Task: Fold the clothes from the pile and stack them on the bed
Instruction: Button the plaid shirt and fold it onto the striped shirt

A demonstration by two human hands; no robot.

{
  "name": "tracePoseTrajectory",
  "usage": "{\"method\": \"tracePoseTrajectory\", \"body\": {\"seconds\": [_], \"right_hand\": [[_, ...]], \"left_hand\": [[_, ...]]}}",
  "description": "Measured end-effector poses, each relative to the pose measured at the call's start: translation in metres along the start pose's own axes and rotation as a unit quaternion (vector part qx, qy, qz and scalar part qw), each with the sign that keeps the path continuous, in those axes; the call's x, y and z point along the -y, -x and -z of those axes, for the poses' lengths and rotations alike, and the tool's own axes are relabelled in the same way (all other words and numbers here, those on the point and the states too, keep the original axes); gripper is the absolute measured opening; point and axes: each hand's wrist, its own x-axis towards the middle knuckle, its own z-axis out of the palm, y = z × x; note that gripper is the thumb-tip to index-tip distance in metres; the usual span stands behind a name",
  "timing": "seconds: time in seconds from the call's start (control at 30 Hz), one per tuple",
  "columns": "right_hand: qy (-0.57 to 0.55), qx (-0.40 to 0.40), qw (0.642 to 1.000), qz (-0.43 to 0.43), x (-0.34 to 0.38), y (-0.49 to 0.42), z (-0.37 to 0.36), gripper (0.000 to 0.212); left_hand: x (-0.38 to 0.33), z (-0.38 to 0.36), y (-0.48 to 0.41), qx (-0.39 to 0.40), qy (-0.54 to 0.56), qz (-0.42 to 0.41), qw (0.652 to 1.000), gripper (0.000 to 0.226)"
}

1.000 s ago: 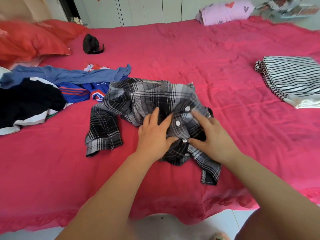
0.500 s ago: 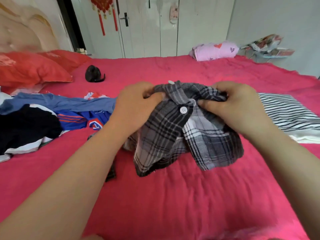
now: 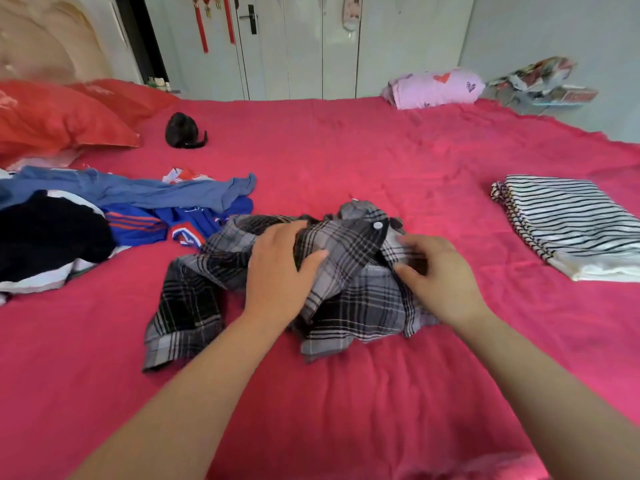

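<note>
Change: both hands have come down since half a second ago; the plaid shirt [image 3: 349, 299], then bunched in the air, now lies on the bed [image 3: 346, 393].
Left hand [image 3: 277, 271]: set on the shirt's middle, thumb stretched across the cloth, fingers curled into a dark fold and gripping it.
Right hand [image 3: 440, 275]: just right of the left, blurred; its bent fingers and thumb pinch the shirt's front edge below a white button [image 3: 378, 225].
Shirt: crumpled at centre frame, unfolded, one sleeve trailing to the lower left; both hands and wrists cover part of its middle.
Pile [image 3: 104, 216]: at the left edge, loose clothes in blue, black and white; its nearest blue piece touches the shirt's upper left corner.
Striped garment [image 3: 571, 223]: folded flat at the right edge, well apart from the shirt.
Bed cover: pink-red, wrinkled, filling most of the frame.
Black object [image 3: 183, 131]: small and rounded, alone in the upper left; what it is I cannot tell.
Red pillows [image 3: 52, 119]: upper left corner, behind the pile.
Pink bundle [image 3: 433, 88]: heart-printed, at the bed's far edge, upper right.
Printed papers [image 3: 540, 81]: crumpled beside the bundle, against the wall.
White doors [image 3: 311, 46]: top centre, with red tassels [image 3: 202, 26] hanging to their left.
</note>
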Motion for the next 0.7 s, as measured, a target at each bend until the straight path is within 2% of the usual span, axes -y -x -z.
{"method": "tracePoseTrajectory", "body": {"seconds": [0.07, 0.17, 0.23, 0.3, 0.33, 0.43, 0.47, 0.53, 0.63, 0.67, 0.7], "right_hand": [[0.028, 0.017, 0.999, 0.001, -0.015, 0.017, -0.009, 0.051], [0.030, 0.053, 0.998, -0.021, -0.026, 0.026, -0.020, 0.067], [0.004, 0.062, 0.998, -0.030, -0.026, 0.026, -0.022, 0.057], [0.007, 0.018, 1.000, -0.007, -0.027, 0.023, -0.021, 0.037], [0.009, -0.009, 1.000, -0.004, -0.024, 0.021, -0.017, 0.029], [0.000, -0.075, 0.997, 0.002, -0.010, 0.018, 0.000, 0.017], [-0.015, -0.089, 0.996, 0.006, -0.004, 0.018, 0.006, 0.017], [-0.048, -0.106, 0.993, 0.027, 0.007, 0.021, 0.018, 0.018], [-0.081, -0.062, 0.992, 0.080, 0.022, 0.036, 0.030, 0.025], [-0.080, -0.008, 0.991, 0.109, 0.024, 0.042, 0.032, 0.027], [-0.072, 0.081, 0.985, 0.133, 0.025, 0.048, 0.035, 0.027]], "left_hand": [[0.007, -0.001, 0.021, -0.010, -0.025, -0.018, 0.999, 0.073], [0.015, -0.002, 0.034, 0.040, -0.051, -0.016, 0.998, 0.080], [0.017, -0.001, 0.032, 0.063, -0.052, -0.012, 0.997, 0.056], [0.015, 0.000, 0.024, 0.031, -0.020, 0.011, 0.999, 0.021], [0.012, 0.003, 0.019, 0.014, 0.023, 0.046, 0.999, 0.014], [-0.001, 0.019, 0.005, 0.004, 0.211, 0.175, 0.962, 0.014], [-0.005, 0.025, 0.003, -0.001, 0.247, 0.186, 0.951, 0.013], [-0.010, 0.036, 0.004, 0.003, 0.261, 0.166, 0.951, 0.014], [-0.014, 0.053, 0.016, 0.057, 0.221, 0.101, 0.968, 0.019], [-0.013, 0.059, 0.021, 0.101, 0.184, 0.078, 0.975, 0.021], [-0.010, 0.063, 0.024, 0.160, 0.127, 0.053, 0.978, 0.024]]}}
